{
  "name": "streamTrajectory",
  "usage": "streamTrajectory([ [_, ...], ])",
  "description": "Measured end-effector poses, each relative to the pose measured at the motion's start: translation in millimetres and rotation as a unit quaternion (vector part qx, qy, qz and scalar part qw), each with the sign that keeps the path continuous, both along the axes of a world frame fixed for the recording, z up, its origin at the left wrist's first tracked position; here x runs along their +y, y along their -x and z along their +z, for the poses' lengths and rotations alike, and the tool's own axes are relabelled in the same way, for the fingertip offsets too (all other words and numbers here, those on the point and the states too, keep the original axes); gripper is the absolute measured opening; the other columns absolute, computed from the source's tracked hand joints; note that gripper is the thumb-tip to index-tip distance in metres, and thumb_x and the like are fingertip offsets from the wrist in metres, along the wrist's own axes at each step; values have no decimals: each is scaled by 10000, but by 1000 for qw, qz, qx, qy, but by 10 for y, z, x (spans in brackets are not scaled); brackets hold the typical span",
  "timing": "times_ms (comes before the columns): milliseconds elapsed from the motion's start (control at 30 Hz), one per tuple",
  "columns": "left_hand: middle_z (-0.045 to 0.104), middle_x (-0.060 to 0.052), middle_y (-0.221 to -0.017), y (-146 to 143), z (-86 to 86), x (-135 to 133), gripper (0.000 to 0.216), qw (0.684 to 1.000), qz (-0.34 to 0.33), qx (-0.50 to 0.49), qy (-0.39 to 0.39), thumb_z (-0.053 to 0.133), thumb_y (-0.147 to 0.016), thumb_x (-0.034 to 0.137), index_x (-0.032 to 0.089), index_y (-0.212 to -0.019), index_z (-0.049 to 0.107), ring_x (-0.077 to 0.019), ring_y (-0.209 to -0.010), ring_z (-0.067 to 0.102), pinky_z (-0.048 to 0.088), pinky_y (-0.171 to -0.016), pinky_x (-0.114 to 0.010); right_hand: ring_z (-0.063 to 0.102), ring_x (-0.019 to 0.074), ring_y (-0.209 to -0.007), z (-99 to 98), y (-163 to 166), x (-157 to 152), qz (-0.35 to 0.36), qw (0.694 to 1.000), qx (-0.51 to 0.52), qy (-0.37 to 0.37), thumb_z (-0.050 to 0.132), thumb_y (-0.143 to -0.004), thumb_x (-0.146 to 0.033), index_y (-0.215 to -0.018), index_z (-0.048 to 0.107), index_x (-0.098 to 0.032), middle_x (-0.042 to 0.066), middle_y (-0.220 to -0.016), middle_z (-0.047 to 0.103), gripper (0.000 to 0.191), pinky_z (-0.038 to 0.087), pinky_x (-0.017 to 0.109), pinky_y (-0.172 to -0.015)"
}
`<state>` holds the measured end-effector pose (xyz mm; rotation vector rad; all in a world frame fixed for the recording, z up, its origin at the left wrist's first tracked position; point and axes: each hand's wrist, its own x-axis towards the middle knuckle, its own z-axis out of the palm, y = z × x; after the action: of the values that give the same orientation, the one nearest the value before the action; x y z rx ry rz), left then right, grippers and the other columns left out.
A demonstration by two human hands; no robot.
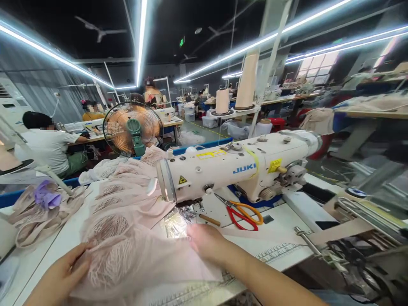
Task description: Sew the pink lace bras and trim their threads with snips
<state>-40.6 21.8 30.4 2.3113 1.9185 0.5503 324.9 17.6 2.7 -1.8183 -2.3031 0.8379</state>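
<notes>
My left hand [65,272] pinches the left edge of a pale pink lace fabric piece [137,255] between thumb and fingers. My right hand [205,242] is somewhat blurred and closed on the fabric's right part, close to the needle area of a white sewing machine [210,170]. Its fingertips are partly hidden. Under the machine head, a shiny plate [175,225] catches the light. Scissors [235,205] with red and orange handles lie beyond my right hand, beside a small wooden-handled tool [209,219]. More lace pieces [117,182] trail back from the fabric.
Beige straps with a purple cloth [47,194] lie at the left. A fan [133,127] stands behind the table, and a person in a white shirt [47,146] sits beyond. Thread cones [247,83] rise behind the machine. A pale band [344,231] runs through a metal guide at right.
</notes>
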Motion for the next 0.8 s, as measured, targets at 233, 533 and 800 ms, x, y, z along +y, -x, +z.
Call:
streamTrajectory([
  [233,679,-103,-1017,-902,146,-194,320,987,-68,23,-141,331,-886,243,212,-1043,608,-236,-988,637,525,-871,-379,624,187,-858,-121,188,68,-7,1000,3,-13,579,-930,-303,-1023,614,-164,43,-1004,639,171,522,382,-764],
  [533,670,-100,-1155,-1632,-541,-156,296,933,-352,73,7,419,-911,160,175,-1153,587,-222,-1044,626,513,-892,-345,631,167,-835,-253,-13,134,30,983,178,-30,565,-833,-145,-995,610,-176,12,-901,679,171,480,269,-719],
  [800,435,-200,-1442,-1416,-551,-127,389,946,-290,143,4,453,-896,198,116,-1266,540,-356,-1327,401,374,-1042,-592,604,175,-840,-321,132,63,-33,987,84,-129,554,-929,-235,-883,626,-169,26,-941,645,108,487,355,-761],
])
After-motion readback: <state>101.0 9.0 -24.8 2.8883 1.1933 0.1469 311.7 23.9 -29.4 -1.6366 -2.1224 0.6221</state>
